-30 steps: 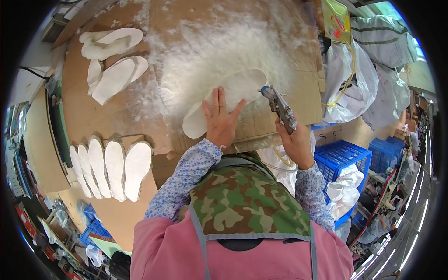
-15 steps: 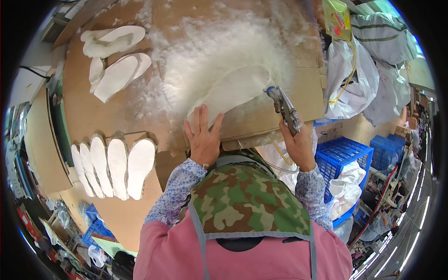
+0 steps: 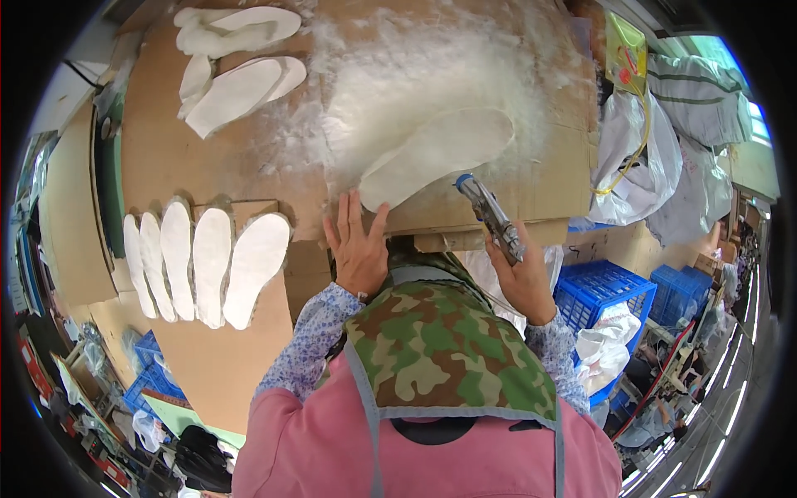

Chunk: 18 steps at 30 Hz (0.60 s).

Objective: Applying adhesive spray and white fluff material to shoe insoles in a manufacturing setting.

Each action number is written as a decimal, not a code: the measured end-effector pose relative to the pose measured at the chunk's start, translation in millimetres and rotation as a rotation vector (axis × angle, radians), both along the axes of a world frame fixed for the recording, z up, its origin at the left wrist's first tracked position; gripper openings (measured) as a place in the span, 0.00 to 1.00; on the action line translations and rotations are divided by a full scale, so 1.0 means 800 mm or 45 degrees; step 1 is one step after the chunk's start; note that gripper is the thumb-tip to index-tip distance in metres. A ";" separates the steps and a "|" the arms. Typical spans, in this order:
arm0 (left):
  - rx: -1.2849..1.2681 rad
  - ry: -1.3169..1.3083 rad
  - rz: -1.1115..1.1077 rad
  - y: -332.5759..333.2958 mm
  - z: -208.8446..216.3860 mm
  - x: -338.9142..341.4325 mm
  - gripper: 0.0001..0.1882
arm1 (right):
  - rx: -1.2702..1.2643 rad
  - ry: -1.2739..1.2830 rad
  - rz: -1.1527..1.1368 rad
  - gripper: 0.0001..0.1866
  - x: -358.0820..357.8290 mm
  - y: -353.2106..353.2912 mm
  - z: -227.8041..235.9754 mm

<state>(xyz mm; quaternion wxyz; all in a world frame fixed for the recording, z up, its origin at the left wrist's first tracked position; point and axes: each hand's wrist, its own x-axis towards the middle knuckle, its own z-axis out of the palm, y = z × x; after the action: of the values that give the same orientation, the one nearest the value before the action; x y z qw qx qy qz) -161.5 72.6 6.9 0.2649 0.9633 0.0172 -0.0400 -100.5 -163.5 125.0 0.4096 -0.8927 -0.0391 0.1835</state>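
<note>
A white fluffy insole (image 3: 440, 156) lies slantwise on the cardboard worktop, its heel end near me on the left. My left hand (image 3: 359, 253) rests at that heel end, fingers spread, with fingertips at its edge. In my right hand (image 3: 525, 278) is a metal spray gun (image 3: 491, 217) with a blue nozzle. The nozzle points toward the insole from its near right side, a little apart from it. White fuzz (image 3: 415, 79) coats the cardboard around and beyond the insole.
Several white insoles (image 3: 214, 257) lie in a row at left. More insoles (image 3: 249, 91) are piled at the far left. A blue crate (image 3: 602, 286) holding white bags stands right of me, below the worktop. Plastic sacks (image 3: 635, 149) and a yellow hose (image 3: 638, 149) are at far right.
The spray gun has moved left and nearer to me, away from the insole's toe end. My left hand has drawn back slightly from the heel. The whole view has shifted a little.
</note>
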 end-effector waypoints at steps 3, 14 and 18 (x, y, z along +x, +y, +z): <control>0.004 -0.002 0.005 0.003 -0.004 -0.005 0.37 | 0.032 0.077 0.107 0.13 -0.004 0.015 0.007; 0.058 0.019 0.011 0.006 -0.010 -0.013 0.35 | 0.078 0.043 0.398 0.14 -0.015 0.038 0.008; 0.049 -0.004 0.012 0.007 -0.012 -0.014 0.34 | 0.070 0.037 0.394 0.13 -0.014 0.028 0.004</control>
<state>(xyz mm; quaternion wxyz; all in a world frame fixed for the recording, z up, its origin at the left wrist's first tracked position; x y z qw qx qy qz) -172.6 78.1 -2.4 0.2467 0.9681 0.0223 -0.0370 -111.8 -141.1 128.5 0.4011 -0.8618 -0.1753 0.2563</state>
